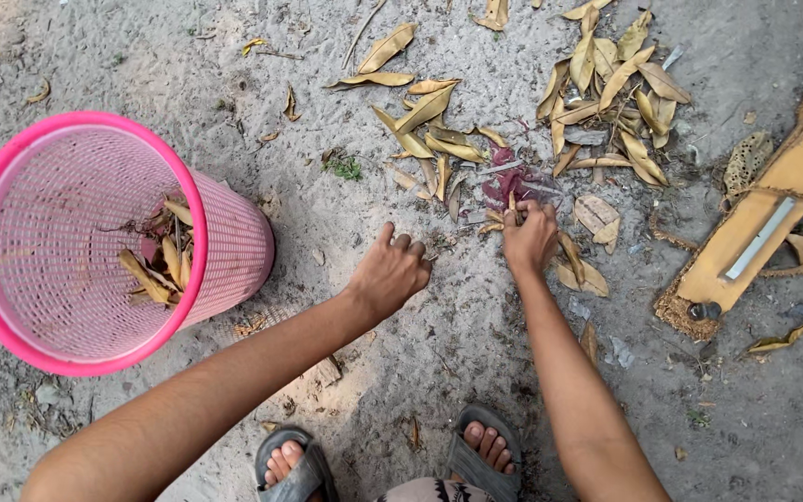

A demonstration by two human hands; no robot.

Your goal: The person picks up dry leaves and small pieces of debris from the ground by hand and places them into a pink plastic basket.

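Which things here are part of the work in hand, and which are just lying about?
In use:
- right hand, gripping dry leaves and reddish scraps
- left hand, closed on the sandy ground
- pink mesh basket, some leaves already inside
- scattered dry leaves

Lying about:
- yellow board at right
- small green weed
- grey sandals on the person's feet

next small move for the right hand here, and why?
Probably lift the right hand toward the pink basket: its fingers already pinch dry leaves off the sandy ground, and the basket on the left already holds similar leaves.
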